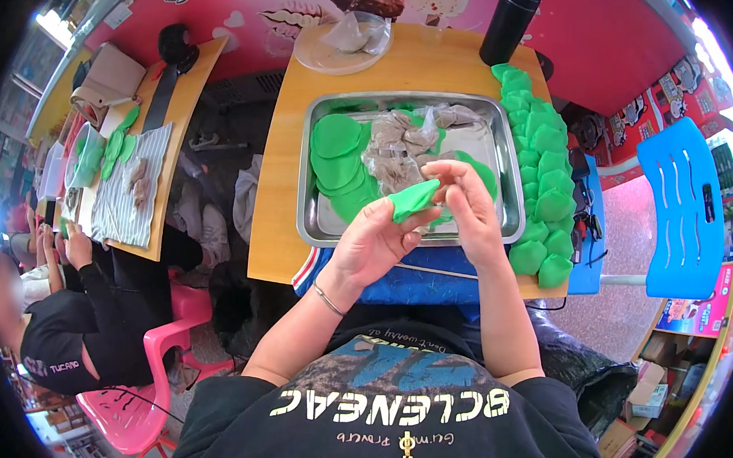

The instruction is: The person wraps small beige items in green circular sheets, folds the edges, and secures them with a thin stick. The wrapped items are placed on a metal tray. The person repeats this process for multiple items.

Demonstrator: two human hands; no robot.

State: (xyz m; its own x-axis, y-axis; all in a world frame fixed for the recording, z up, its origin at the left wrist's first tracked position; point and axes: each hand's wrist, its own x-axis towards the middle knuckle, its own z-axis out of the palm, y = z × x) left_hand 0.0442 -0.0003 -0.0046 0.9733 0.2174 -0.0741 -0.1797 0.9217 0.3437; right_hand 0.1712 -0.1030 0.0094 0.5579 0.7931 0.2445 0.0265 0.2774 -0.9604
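Note:
A folded green dough wrapper is pinched between both hands over the near rim of a steel tray. My left hand cups it from below; my right hand presses its upper edge. In the tray lie stacked round green wrappers on the left and a clear bag of grey-brown filling in the middle. A long row of finished green dumplings runs down the right side of the wooden table.
A black cylinder flask and a plate with a plastic bag stand at the table's far end. A blue chair is at right. At left, another person on a pink chair works at a second table with green dough.

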